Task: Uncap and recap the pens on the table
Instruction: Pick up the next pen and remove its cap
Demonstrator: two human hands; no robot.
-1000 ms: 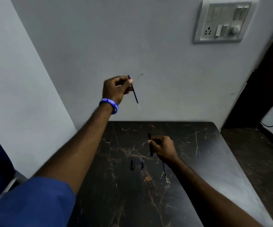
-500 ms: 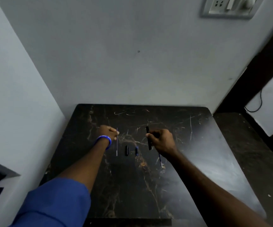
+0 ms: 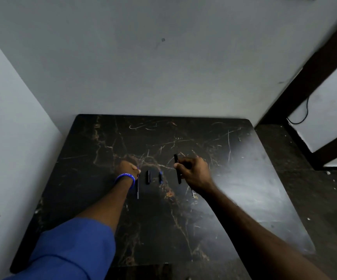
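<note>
On the dark marble table [image 3: 234, 199], my left hand [image 3: 128, 168] rests low with its fingertips pinching the top of a thin blue pen [image 3: 137, 186] that lies along the tabletop. My right hand [image 3: 194, 172] grips a black pen [image 3: 177, 168], held nearly upright just above the surface. Between the two hands lie a black cap [image 3: 147, 177] and a smaller blue cap [image 3: 160, 176], side by side. Another thin pen [image 3: 192, 193] lies mostly hidden under my right wrist.
Grey walls close in behind the table and along its left side. A dark door frame [image 3: 305, 81] and a black cable [image 3: 303, 114] stand at the right, over a dark floor. The blue sleeve [image 3: 72, 249] covers the table's near-left corner.
My left hand came down from the air to the tabletop with the thin blue pen. The camera tilted downward. My right hand kept its hold on the black pen.
</note>
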